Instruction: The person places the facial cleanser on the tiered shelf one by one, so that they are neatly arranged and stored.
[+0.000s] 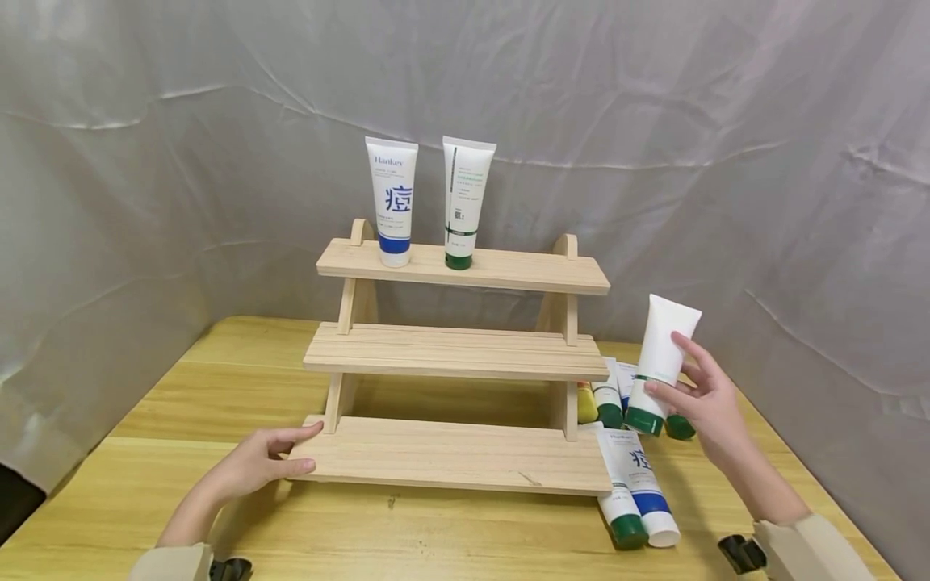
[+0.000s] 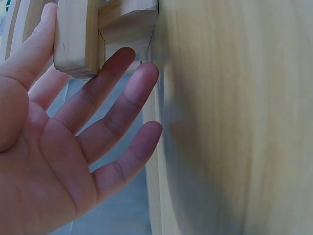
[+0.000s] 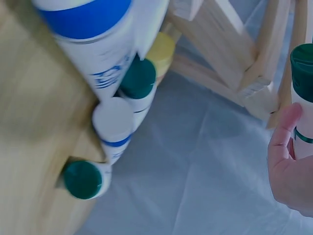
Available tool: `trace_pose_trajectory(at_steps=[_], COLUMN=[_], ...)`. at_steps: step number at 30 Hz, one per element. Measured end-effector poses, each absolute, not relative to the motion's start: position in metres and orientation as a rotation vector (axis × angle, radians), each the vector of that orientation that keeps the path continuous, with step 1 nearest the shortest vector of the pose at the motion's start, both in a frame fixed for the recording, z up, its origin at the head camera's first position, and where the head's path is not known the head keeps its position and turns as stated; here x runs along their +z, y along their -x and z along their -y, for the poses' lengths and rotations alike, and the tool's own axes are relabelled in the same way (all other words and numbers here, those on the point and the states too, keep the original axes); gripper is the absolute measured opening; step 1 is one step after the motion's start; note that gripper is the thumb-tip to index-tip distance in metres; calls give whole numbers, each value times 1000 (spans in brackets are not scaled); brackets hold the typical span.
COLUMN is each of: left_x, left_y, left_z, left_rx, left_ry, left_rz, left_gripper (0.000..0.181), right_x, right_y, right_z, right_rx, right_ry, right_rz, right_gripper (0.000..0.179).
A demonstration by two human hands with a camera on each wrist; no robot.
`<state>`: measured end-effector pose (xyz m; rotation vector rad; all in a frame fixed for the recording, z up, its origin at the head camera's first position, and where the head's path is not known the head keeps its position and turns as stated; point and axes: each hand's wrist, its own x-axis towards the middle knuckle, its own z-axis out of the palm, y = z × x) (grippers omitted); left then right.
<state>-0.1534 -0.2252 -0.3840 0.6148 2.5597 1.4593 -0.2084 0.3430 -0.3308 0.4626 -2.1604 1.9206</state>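
Note:
My right hand point(image 1: 708, 399) pinches a white squeeze tube point(image 1: 667, 339) with a green cap, between thumb and fingers. It is tilted, cap down, above other tubes to the right of a three-tier wooden display rack point(image 1: 450, 453). In the right wrist view the tube's green cap point(image 3: 303, 71) shows at the right edge. My left hand point(image 1: 254, 461) touches the left end of the bottom shelf, thumb and index finger lying over it; in the left wrist view the other fingers point(image 2: 117, 112) extend straight. A blue-banded tube point(image 1: 393, 202) and a green-capped tube point(image 1: 465, 202) stand cap-down on the top shelf.
Beside the rack's right end lie a green-capped tube point(image 1: 619, 504) and a blue-banded tube point(image 1: 649, 492). Several more tubes are behind them, one with a yellow part point(image 1: 586, 403). Grey cloth point(image 1: 291, 161) hangs behind the wooden table point(image 1: 450, 537).

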Motion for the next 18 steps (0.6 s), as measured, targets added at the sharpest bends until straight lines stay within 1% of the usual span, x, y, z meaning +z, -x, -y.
trace_pose_trajectory(at_steps=[2,4,6,7,9,13,14,16,18], left_x=[-384,-384,-384,-384,-385,-385,-385,-385,-385], left_y=[153,153,153,153,153,154,154,154,154], left_z=[225,225,225,225,225,226,226,226,226], left_rx=[1465,1466,1466,1465,1460,1460,1462,1468,1474], left_ry=[-613,-613,-616,-617,-621,-620,-620,-621,-622], left_rz=[-2554,-2553,-2553,-2554,-2558,-2556,-2555,-2550,-2545], left_gripper=[56,56,55,55,55,55,55,55,55], right_x=[-323,-306,-301,-300,-310,-303,-298,-277,-267], right_y=[209,199,201,204,222,233,232,219,216], right_z=[-334,-315,-308,-307,-316,-308,-303,-282,-269], right_rx=[1900,1789,1749,1743,1809,1841,1852,1788,1778], right_ry=[-473,-374,-372,-375,-465,-496,-499,-421,-409], right_rz=[2151,2242,2251,2256,2171,2139,2126,2201,2202], right_gripper=[73,72,72,72,71,71,71,72,73])
